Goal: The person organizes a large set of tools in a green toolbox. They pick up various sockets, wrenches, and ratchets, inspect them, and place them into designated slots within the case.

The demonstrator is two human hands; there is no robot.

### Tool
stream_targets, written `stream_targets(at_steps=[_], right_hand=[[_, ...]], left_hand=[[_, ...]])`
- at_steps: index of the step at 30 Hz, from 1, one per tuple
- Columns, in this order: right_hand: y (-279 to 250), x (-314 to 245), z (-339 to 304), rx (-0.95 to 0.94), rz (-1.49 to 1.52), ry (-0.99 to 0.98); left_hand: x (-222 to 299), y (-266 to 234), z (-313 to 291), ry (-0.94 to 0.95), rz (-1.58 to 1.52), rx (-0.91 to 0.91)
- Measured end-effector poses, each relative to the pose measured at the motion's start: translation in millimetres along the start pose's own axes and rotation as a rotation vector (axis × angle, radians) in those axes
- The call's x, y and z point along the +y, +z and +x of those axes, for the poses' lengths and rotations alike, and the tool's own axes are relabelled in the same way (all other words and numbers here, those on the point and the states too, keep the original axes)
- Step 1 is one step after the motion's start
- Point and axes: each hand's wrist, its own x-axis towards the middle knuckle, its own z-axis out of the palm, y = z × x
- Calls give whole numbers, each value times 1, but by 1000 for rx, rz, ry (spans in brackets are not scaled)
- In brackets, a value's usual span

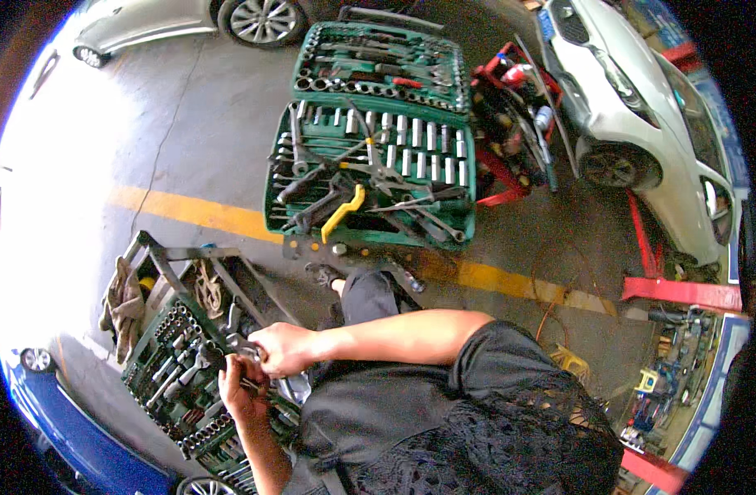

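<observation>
Both hands meet at the lower left, over an open green socket set case (165, 375). My right hand (285, 348) is closed round a grey metal hand tool (244, 348); its exact kind is partly hidden by the fingers. Just below, my left hand (241, 391) has its fingers curled against the lower part of the same tool. Rows of sockets and several chrome tools lie in the case beneath them. Beside the case, a dirty work glove (125, 307) hangs on the grey metal cart frame (157, 252).
Ahead lies another opened green tool case (369, 103) with sockets, pliers and a yellow-handled tool (343, 213) on top. Behind it to the right stands a red tool cart (510, 124). A white car (633, 99), a red lift arm (683, 292) and a blue car (81, 437) surround the space.
</observation>
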Motion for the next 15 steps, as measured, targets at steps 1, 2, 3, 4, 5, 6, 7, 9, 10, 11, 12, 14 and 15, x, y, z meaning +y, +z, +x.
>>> stream_targets(at_steps=[1, 2, 3, 4, 5, 6, 7, 9, 10, 11, 12, 14, 15], right_hand=[[-6, 3, -16, -4, -3, 85], [-11, 8, -33, 45, 50, 115], [-16, 14, -47, 85, 46, 134], [-18, 21, -60, 129, 51, 150], [-17, 30, -70, 168, -2, 180], [-25, 16, -82, 166, 60, 227], [-24, 23, -90, 210, 106, 193], [-25, 29, -103, 265, 182, 160], [-30, 27, -110, 275, 214, 160], [-37, 24, -118, 282, 188, 165], [-42, 24, -123, 274, 235, 111], [-58, 21, -139, 239, 384, 204], [-65, 28, -144, 249, 325, 211]], left_hand=[[-7, 10, 1, -122, -116, 21], [-13, 16, 0, -123, -64, -85], [-27, 18, 0, -82, 41, -106], [-33, 29, -3, -41, 156, -129], [-32, 40, -13, -198, 37, -50], [-47, 30, -13, -101, 132, -179], [-51, 32, -17, -170, 118, -185], [-61, 32, -22, -283, 64, -205], [-65, 32, -24, -306, 53, -207], [-69, 33, -26, -324, 46, -203], [-72, 33, -28, -338, 43, -194], [-76, 40, -30, -360, 20, -195], [-76, 44, -30, -372, 11, -189]])
